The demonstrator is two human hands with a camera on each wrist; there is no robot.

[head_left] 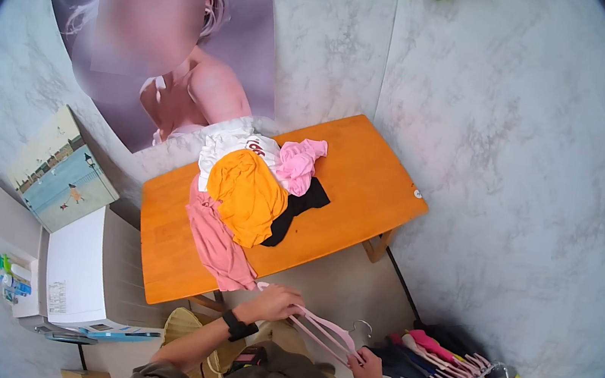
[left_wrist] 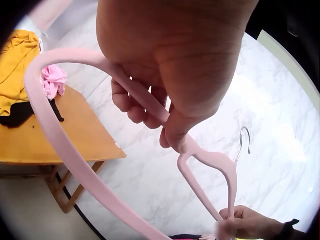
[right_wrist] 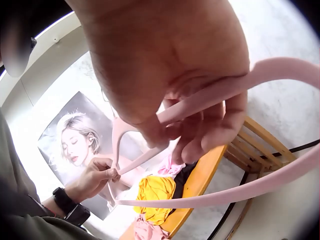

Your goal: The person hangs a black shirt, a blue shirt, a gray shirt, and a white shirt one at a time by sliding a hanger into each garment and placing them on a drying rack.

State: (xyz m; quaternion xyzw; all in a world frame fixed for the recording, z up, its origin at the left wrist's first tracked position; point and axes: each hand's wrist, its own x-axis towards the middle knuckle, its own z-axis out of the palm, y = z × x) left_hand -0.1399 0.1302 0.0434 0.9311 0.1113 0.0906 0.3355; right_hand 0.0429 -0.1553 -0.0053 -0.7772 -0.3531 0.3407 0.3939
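Both hands hold pink hangers in front of the body, below the table's front edge. In the head view the left hand [head_left: 273, 304] grips one end and the right hand [head_left: 368, 370] grips the other, near a metal hook [head_left: 363, 325]. The left wrist view shows the left hand [left_wrist: 170, 75] with fingers curled round a pink hanger [left_wrist: 75, 165]. The right hand [right_wrist: 175, 85] pinches a pink bar in the right wrist view. Whether there is one hanger or more, I cannot tell.
An orange table [head_left: 365, 174] carries a heap of clothes: yellow [head_left: 246, 197], white [head_left: 232, 141], pink [head_left: 299, 164], salmon [head_left: 219, 243] and black [head_left: 299, 211]. Clothes on pink hangers [head_left: 447, 369] hang on a rack at the lower right. A white cabinet [head_left: 79, 259] stands left; a woven basket [head_left: 184, 330] is below.
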